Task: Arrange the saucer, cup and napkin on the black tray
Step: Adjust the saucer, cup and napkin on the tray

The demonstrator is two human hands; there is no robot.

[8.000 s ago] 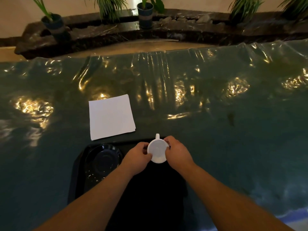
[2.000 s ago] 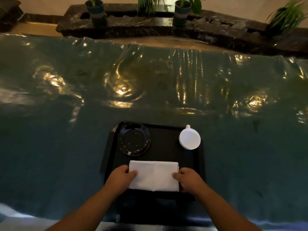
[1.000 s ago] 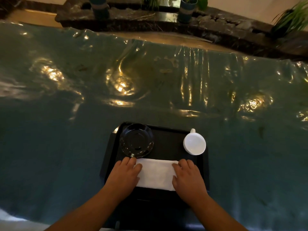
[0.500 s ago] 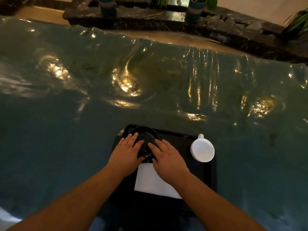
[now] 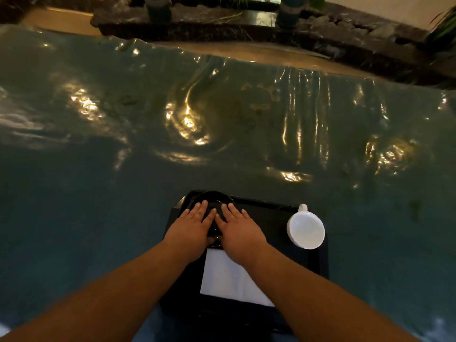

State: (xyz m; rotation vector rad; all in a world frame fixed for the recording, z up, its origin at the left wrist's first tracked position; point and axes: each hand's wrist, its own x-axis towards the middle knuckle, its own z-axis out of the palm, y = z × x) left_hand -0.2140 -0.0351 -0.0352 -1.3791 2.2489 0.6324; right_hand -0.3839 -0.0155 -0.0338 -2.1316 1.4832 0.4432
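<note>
The left hand (image 5: 191, 232) and the right hand (image 5: 240, 233) lie flat, fingers spread, on the black saucer (image 5: 212, 197) at the far left of the black tray (image 5: 271, 214). They seem to press it, not grip it. The white napkin (image 5: 228, 277) lies just behind them. The white cup (image 5: 306, 229) sits upside down at the right.

Both hands on the saucer

My left hand (image 5: 191, 229) and right hand (image 5: 238, 233) lie flat on the black saucer (image 5: 212, 197) at the tray's (image 5: 318, 262) far left; the napkin (image 5: 227, 277) lies nearer me, the white cup (image 5: 306, 229) upside down at right
</note>
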